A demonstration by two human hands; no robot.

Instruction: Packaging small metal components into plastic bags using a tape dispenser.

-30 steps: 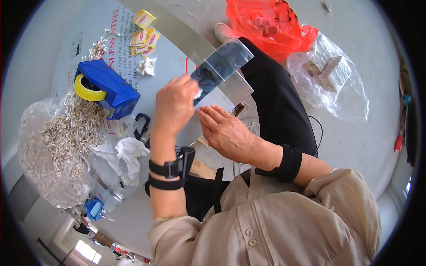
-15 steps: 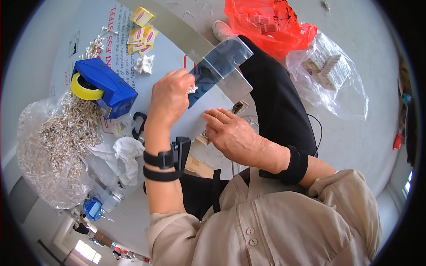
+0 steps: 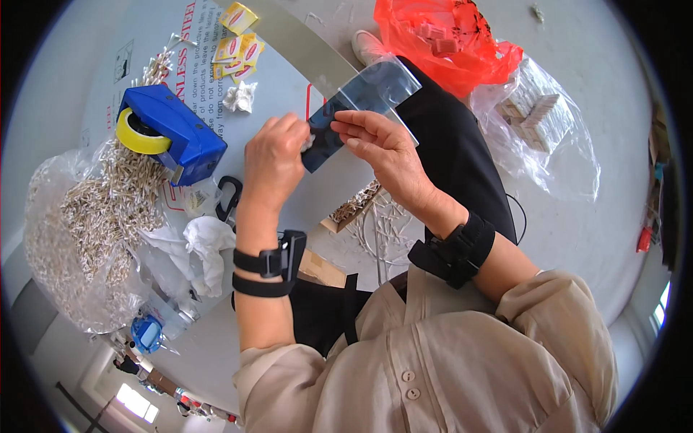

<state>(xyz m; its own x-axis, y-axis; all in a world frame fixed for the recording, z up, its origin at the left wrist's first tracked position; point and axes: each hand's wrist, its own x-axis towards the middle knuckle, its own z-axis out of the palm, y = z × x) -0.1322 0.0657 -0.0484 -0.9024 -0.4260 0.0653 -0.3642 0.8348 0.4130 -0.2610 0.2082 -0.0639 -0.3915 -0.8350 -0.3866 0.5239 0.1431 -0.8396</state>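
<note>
A dark, glossy rectangular sheet (image 3: pixel 386 81) lies slantwise across the near corner of the table. My left hand (image 3: pixel 273 155) is closed at its left end, with a small white wad (image 3: pixel 308 141) showing between the fingertips. Over the middle of the sheet is my right hand (image 3: pixel 382 148), fingers stretched and thumb apart, with nothing visible in it. Whether its fingertips touch the sheet I cannot tell. Left of my left hand are black-handled scissors (image 3: pixel 229 198) and a blue tape dispenser (image 3: pixel 184 137) with a yellow roll.
A clear bag of cotton swabs (image 3: pixel 108 224) lies at the left, by white tissue (image 3: pixel 207 249). Yellow packets (image 3: pixel 238 54) and a crumpled white piece (image 3: pixel 240 97) lie farther off. Below the edge sits a carton of swabs (image 3: pixel 355 205). Red (image 3: pixel 447 43) and clear bags (image 3: pixel 559 155) are at right.
My right hand has moved up from the table's near edge to over the dark sheet, uncovering the swab carton below. My left hand stays closed at the sheet's left end.
</note>
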